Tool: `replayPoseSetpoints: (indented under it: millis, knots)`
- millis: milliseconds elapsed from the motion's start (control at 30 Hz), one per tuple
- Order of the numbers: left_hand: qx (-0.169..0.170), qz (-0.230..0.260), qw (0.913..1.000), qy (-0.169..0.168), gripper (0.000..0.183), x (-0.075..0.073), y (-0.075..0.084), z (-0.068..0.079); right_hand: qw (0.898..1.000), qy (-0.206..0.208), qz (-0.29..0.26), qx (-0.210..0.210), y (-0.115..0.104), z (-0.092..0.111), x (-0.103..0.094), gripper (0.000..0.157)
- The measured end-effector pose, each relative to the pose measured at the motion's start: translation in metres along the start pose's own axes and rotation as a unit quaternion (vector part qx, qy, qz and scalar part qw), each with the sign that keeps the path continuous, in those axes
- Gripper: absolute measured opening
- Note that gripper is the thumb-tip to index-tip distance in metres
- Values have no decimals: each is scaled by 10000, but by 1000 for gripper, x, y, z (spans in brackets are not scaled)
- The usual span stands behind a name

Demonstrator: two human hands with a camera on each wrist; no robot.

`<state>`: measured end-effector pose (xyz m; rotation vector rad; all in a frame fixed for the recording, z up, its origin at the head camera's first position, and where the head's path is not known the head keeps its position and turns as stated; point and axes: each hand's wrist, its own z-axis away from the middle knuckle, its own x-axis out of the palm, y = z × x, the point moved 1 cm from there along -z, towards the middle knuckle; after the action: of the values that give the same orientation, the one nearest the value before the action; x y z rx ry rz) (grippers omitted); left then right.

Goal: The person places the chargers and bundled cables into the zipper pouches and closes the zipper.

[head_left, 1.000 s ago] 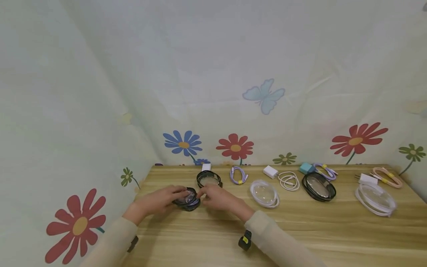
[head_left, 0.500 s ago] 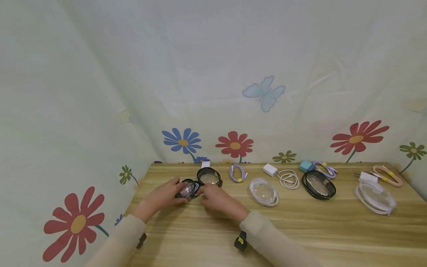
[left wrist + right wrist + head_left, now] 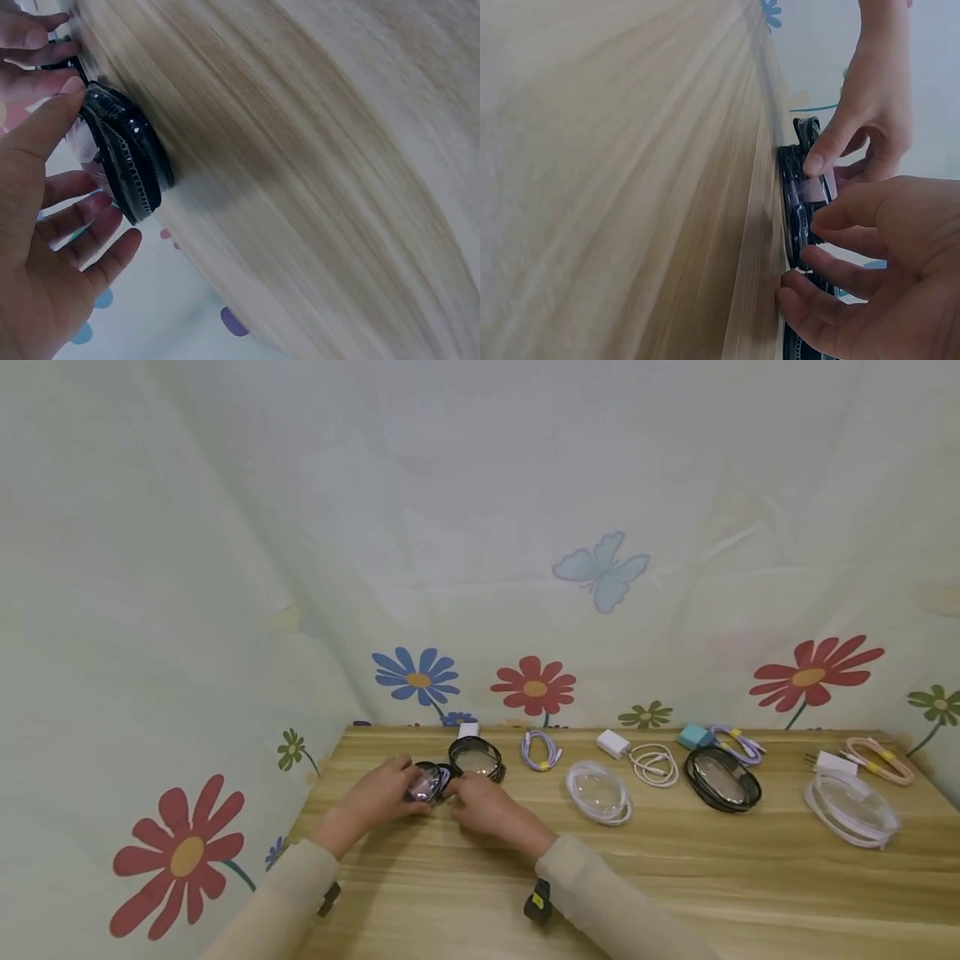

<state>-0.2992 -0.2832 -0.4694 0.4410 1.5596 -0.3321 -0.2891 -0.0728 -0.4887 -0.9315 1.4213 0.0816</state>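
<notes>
A small round pouch [image 3: 424, 783] with a clear top and black zipped edge lies at the left of the table. My left hand [image 3: 381, 795] grips its left side, thumb on the near edge and fingers around the far side, as the left wrist view shows on the pouch [image 3: 127, 157]. My right hand [image 3: 483, 806] pinches at the pouch's right edge with thumb and forefinger, its other fingers loosely bent. A bit of purple cable [image 3: 445, 775] shows at that edge. In the right wrist view both hands meet on the pouch [image 3: 793, 202].
Just behind the right hand lies another black-edged pouch [image 3: 474, 755], with a white charger [image 3: 468, 730] beyond. To the right are a purple cable [image 3: 540, 752], a white-edged pouch [image 3: 598, 792], a white charger [image 3: 613, 744], a black-edged pouch [image 3: 722, 778] and another white-edged pouch [image 3: 851, 807].
The pouch has moved slightly back and right and has turned. My left hand has gone with it, its thumb now on the near edge. The right hand stays at the pouch's right edge.
</notes>
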Motion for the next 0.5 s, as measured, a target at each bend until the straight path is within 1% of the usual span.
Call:
replayPoseSetpoints:
  millis: [67, 167, 300, 367, 433, 500]
  knots:
    - [207, 64, 9997, -72, 58, 2, -1, -1, 10000, 11, 28, 20, 2, 0, 0, 26]
    - [578, 296, 9975, -265, 60, 6, -3, -2, 10000, 36, 57, 65, 6, 0, 1, 25]
    - [838, 594, 9936, -470, 61, 11, -10, -4, 9999, 65, 22, 118, 9, 0, 1, 25]
    - [868, 643, 9928, -522, 61, 12, -13, -5, 9999, 64, -29, 132, 12, -1, 0, 26]
    - [807, 722, 9927, -533, 60, 9, -12, -8, 9999, 64, -82, 120, 14, -2, -3, 27]
    - [650, 755, 9935, -549, 60, 4, -8, -11, 9999, 74, -84, 76, 16, -5, -6, 27]
